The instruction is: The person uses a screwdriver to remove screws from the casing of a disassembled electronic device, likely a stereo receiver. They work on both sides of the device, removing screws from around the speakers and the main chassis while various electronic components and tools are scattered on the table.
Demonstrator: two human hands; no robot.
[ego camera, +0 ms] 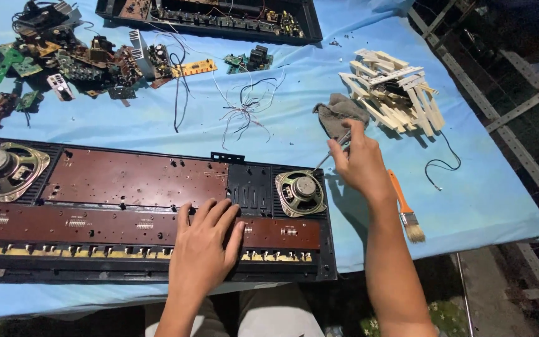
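An opened black keyboard case (327,249) lies across the near table, showing brown circuit boards (132,178) and a round speaker at each end. My left hand (204,240) rests flat, fingers spread, on the lower brown board near the middle. My right hand (360,162) grips a thin metal screwdriver (330,154) whose tip points down at the upper rim of the right speaker (301,192). The left speaker (4,170) sits untouched at the far left end.
A grey cloth (338,112) and a heap of white keys (397,93) lie beyond my right hand. An orange-handled brush (405,209) sits right of my forearm. Loose wires (244,106), a pile of circuit parts (76,59) and another black case (213,19) lie farther back.
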